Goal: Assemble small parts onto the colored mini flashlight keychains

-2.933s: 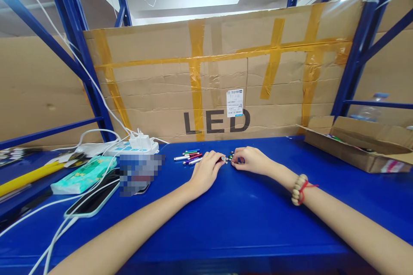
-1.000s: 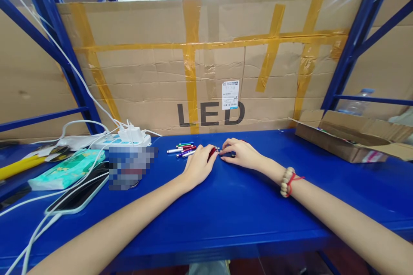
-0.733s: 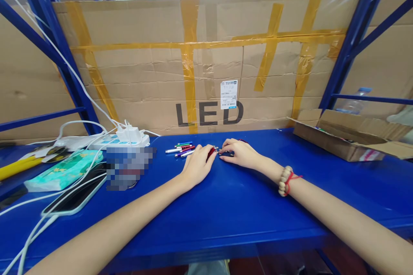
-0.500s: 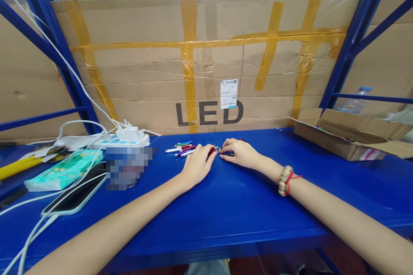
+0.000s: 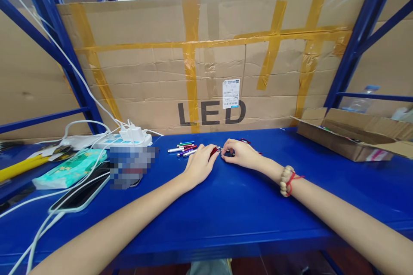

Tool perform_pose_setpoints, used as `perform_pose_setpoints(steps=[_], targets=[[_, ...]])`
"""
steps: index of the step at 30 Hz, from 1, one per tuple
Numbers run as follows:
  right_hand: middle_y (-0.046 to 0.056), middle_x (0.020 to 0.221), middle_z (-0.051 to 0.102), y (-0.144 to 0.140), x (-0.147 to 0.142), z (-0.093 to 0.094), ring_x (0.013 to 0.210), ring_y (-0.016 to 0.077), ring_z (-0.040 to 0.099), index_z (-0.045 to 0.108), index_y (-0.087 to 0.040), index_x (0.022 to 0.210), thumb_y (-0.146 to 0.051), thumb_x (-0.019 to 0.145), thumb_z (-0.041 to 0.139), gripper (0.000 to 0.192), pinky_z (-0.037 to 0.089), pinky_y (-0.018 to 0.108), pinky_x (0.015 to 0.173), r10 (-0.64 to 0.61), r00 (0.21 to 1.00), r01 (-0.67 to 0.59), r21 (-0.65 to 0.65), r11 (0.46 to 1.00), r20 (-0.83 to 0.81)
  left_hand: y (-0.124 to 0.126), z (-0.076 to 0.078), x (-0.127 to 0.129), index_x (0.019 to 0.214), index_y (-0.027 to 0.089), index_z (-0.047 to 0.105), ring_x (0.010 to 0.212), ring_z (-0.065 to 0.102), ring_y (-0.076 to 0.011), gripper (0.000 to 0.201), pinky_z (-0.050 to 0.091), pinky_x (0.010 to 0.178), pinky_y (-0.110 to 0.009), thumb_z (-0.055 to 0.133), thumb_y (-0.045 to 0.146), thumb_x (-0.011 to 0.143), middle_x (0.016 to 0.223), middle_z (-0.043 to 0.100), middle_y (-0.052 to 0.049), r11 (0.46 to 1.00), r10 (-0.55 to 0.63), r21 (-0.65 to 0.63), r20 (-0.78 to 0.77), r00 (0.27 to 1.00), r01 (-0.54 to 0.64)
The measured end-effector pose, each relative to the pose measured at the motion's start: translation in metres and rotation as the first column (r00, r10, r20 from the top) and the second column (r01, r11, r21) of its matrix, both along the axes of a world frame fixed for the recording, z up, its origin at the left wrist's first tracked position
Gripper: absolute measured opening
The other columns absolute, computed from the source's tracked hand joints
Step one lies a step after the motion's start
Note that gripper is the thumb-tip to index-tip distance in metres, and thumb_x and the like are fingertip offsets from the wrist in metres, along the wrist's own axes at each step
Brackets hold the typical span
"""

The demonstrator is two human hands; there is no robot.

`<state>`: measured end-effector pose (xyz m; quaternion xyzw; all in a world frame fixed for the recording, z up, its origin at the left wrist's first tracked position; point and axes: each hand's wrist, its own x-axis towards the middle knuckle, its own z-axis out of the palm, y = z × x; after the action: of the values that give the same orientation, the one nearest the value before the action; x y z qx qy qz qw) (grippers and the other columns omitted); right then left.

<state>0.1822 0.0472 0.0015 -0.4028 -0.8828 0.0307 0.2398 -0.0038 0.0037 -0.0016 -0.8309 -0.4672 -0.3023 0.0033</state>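
My left hand [image 5: 202, 162] is closed, thumb and fingers pinching a small red metallic pen-like stick [image 5: 214, 151] low over the shelf. Facing it, my right hand [image 5: 240, 154] pinches at the stick's silver end; what sits in those fingertips is too small and covered to make out. Left of my left hand lie several slim metallic pen-like sticks [image 5: 182, 149] in silver, green, red and purple. Partly behind my right hand, more red and dark sticks [image 5: 244, 141] show. A beaded bracelet [image 5: 286, 181] circles my right wrist.
On the left stand a white power strip [image 5: 129, 137] with cables, a green tissue pack [image 5: 70, 168], a phone [image 5: 80, 191] and a blurred-out item [image 5: 130, 167]. An open cardboard box [image 5: 342, 139] is at right. A large cardboard sheet [image 5: 155, 77] backs the blue shelf [image 5: 206, 210].
The view has shifted slightly, moving the scene a little to the right. My right fingers have curled into a rounder pinch, and more of the red sticks behind that hand show.
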Motion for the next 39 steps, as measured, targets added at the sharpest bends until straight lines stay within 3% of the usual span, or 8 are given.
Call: perform_pose_setpoints(steps=[5,10,21,29,34,39], targets=[[0.003,0.093,0.062,-0.001,-0.001,0.002,0.08,0.0152,0.059,0.066,-0.02,0.083,-0.026,0.078,0.058,0.012,0.044,0.025,0.072,0.013,1.0,-0.013,0.032,0.999,0.02,0.0,0.0,0.0,0.097,0.021,0.05,0.086,0.05,-0.019,0.006,0.041,0.065,-0.027,0.045,0.023,0.097,0.09,0.056,0.001,1.0,0.0,-0.006,-0.007,1.0,0.0],[0.002,0.09,0.064,-0.008,-0.004,0.006,0.07,0.0118,0.058,0.065,-0.02,0.085,-0.028,0.081,0.055,0.013,0.042,0.023,0.062,-0.009,1.0,0.01,0.12,0.993,-0.01,0.0,0.001,0.0,0.098,0.021,0.052,0.084,0.052,-0.0206,0.01,0.043,0.065,-0.027,0.042,0.025,0.097,0.084,0.054,-0.001,0.999,0.029,-0.036,-0.019,0.999,-0.03],[0.003,0.087,0.067,-0.015,-0.011,0.007,0.059,0.0086,0.055,0.067,-0.019,0.087,-0.034,0.087,0.051,0.022,0.044,0.022,0.058,0.133,0.936,-0.035,0.291,0.956,-0.325,0.002,-0.001,0.0,0.104,0.02,0.049,0.083,0.054,-0.0226,0.014,0.042,0.066,-0.028,0.038,0.026,0.099,0.08,0.05,-0.002,0.991,0.086,-0.101,-0.043,0.995,-0.089],[0.005,0.093,0.067,-0.015,-0.013,0.006,0.079,0.0133,0.062,0.068,-0.02,0.093,-0.032,0.089,0.047,0.025,0.048,0.024,0.067,0.22,0.942,-0.146,0.28,0.949,-0.254,0.0,0.002,0.0,0.098,0.019,0.049,0.084,0.054,-0.0222,0.015,0.04,0.067,-0.029,0.036,0.025,0.1,0.078,0.051,-0.002,0.99,0.068,-0.123,-0.024,0.997,-0.07],[0.005,0.091,0.066,-0.017,-0.013,0.007,0.066,0.0105,0.059,0.068,-0.019,0.09,-0.035,0.088,0.047,0.026,0.046,0.023,0.06,0.189,0.949,-0.118,0.271,0.955,-0.252,0.0,0.003,-0.001,0.094,0.019,0.049,0.085,0.054,-0.022,0.016,0.039,0.068,-0.029,0.035,0.026,0.1,0.078,0.053,-0.002,0.985,0.09,-0.152,0.019,0.996,-0.086],[0.004,0.1,0.064,-0.016,-0.01,0.007,0.071,0.0115,0.06,0.066,-0.022,0.1,-0.036,0.089,0.044,0.028,0.046,0.024,0.061,0.023,0.988,0.015,0.238,0.971,-0.155,0.004,0.002,-0.003,0.098,0.02,0.048,0.087,0.055,-0.0217,0.019,0.041,0.071,-0.029,0.031,0.027,0.101,0.081,0.054,-0.002,0.971,0.17,-0.188,0.105,0.98,-0.149]])
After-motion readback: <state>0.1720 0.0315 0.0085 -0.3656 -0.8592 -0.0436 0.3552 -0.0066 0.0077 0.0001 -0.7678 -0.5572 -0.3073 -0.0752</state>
